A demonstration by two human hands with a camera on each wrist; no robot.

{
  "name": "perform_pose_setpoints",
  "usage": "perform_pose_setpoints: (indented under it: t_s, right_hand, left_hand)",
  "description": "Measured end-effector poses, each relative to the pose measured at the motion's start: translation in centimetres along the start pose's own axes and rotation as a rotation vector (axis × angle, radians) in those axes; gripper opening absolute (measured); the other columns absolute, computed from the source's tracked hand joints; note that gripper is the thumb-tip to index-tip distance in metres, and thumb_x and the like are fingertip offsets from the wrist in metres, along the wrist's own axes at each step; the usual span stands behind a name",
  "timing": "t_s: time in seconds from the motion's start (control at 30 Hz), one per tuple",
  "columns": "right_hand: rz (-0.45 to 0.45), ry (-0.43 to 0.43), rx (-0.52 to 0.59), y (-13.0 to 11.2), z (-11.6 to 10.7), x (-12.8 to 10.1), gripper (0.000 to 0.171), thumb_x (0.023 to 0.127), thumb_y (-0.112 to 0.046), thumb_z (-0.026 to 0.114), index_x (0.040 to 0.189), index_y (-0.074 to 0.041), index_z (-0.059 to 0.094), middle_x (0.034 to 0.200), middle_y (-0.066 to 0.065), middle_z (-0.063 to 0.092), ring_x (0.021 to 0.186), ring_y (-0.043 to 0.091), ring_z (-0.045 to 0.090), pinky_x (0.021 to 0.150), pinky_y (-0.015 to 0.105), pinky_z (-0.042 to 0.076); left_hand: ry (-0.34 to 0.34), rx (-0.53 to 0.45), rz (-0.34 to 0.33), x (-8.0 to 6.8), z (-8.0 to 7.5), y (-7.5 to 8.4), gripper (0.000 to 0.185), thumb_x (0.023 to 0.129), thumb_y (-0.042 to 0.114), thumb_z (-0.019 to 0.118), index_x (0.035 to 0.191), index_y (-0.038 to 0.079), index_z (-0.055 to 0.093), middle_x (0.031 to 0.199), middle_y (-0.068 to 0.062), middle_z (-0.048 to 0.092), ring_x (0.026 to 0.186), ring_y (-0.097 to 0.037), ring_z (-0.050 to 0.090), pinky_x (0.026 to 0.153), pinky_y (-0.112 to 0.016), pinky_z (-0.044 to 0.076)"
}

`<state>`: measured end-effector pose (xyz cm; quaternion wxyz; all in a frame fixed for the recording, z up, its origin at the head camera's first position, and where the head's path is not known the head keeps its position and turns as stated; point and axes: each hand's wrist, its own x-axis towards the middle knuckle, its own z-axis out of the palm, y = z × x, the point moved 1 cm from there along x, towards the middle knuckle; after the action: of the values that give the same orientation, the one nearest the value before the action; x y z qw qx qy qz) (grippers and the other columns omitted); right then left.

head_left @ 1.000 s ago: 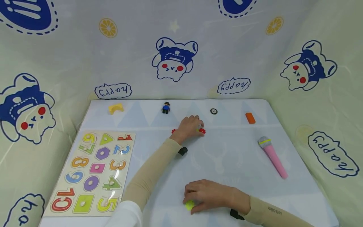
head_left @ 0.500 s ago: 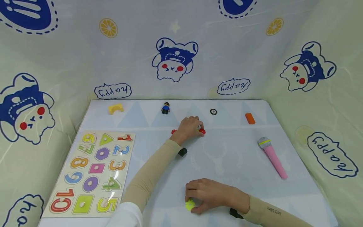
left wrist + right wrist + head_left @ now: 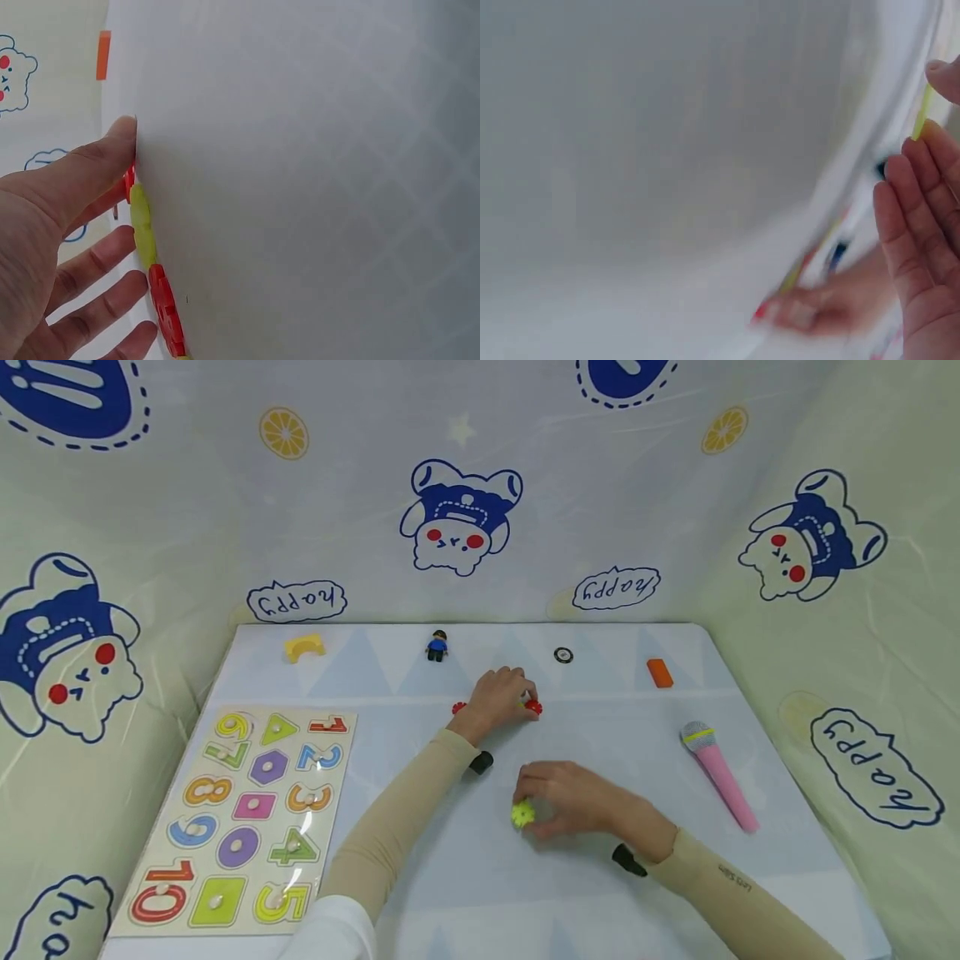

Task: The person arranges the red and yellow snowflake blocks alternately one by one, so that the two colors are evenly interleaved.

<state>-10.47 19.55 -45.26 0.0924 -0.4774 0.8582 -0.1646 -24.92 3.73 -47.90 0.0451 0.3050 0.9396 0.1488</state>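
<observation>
Left hand: the left hand [image 3: 498, 697] is resting far out on the white table [image 3: 600, 877], fingers spread and fairly straight over a row of red and yellow gear pieces [image 3: 532, 706] — pressing down on them rather than gripping; one red piece is peeking out on each side of the hand.
Wrist view, left: the fingers [image 3: 97, 262] are lying alongside the gear pieces [image 3: 161, 300], the thumb tip touching the table surface.
Right hand: the right hand [image 3: 577, 797] is sitting nearer the person, mid-table, pinching a yellow-green gear [image 3: 522, 813] between thumb and fingertips.
Yellow-green gear: it is showing at the left edge of the right hand, close over the table — I cannot tell whether it is touching; it is well apart from the red pieces under the left hand.
Wrist view, right: blurred; the gear's thin edge [image 3: 921, 112] is showing between the fingertips.
Around them: a number puzzle board [image 3: 240, 814] is lying at the left edge, a pink toy microphone [image 3: 720, 777] at the right; along the far edge are standing a yellow arch block [image 3: 303, 646], a small toy figure [image 3: 437, 645], a black ring [image 3: 563, 654] and an orange block [image 3: 659, 672].
</observation>
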Motion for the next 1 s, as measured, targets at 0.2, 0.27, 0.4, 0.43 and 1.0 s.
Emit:
perform_pose_setpoints:
  t_s: [0.2, 0.27, 0.4, 0.43, 1.0]
  right_hand:
    - [0.312, 0.129, 0.052, 7.3, -3.7, 0.4, 0.024, 0.087, -0.017, 0.091, 0.108, -0.014, 0.079, 0.103, -0.005, 0.073, 0.096, 0.018, 0.072, 0.09, 0.04, 0.063]
    - [0.406, 0.143, 0.045, 9.3, -4.3, 0.5, 0.025, 0.088, -0.017, 0.091, 0.109, -0.011, 0.079, 0.103, -0.002, 0.074, 0.096, 0.02, 0.072, 0.09, 0.042, 0.062]
    - [0.54, 0.123, 0.031, 12.1, -4.7, 1.1, 0.027, 0.09, -0.02, 0.09, 0.111, -0.006, 0.078, 0.102, 0.004, 0.075, 0.096, 0.023, 0.069, 0.093, 0.045, 0.06]
    - [0.561, 0.119, 0.036, 12.5, -4.8, 1.3, 0.027, 0.091, -0.02, 0.089, 0.111, -0.005, 0.078, 0.102, 0.005, 0.075, 0.096, 0.024, 0.069, 0.095, 0.046, 0.059]
    - [0.562, 0.149, 0.08, 13.1, -4.1, 3.1, 0.035, 0.093, -0.023, 0.09, 0.122, -0.005, 0.08, 0.109, 0.007, 0.076, 0.1, 0.024, 0.069, 0.096, 0.045, 0.06]
  left_hand:
    - [-0.001, 0.015, -0.008, 0.3, 0.1, -0.1, 0.03, 0.096, 0.05, 0.083, 0.116, 0.027, 0.083, 0.112, 0.001, 0.07, 0.105, -0.02, 0.065, 0.093, -0.037, 0.055]
    - [-0.004, 0.017, -0.006, 0.3, 0.1, -0.1, 0.03, 0.096, 0.05, 0.083, 0.116, 0.027, 0.084, 0.111, 0.001, 0.07, 0.104, -0.02, 0.065, 0.092, -0.037, 0.055]
    - [-0.006, 0.021, -0.004, 0.3, 0.2, -0.2, 0.031, 0.096, 0.05, 0.082, 0.117, 0.027, 0.084, 0.112, 0.001, 0.07, 0.105, -0.02, 0.065, 0.093, -0.037, 0.055]
    - [-0.005, 0.022, -0.005, 0.3, 0.1, -0.2, 0.032, 0.096, 0.05, 0.082, 0.117, 0.027, 0.084, 0.112, 0.001, 0.07, 0.105, -0.02, 0.065, 0.093, -0.037, 0.055]
    - [-0.007, 0.01, -0.017, -0.1, -0.6, -0.5, 0.037, 0.096, 0.048, 0.083, 0.125, 0.024, 0.082, 0.115, -0.001, 0.069, 0.107, -0.022, 0.063, 0.094, -0.038, 0.054]
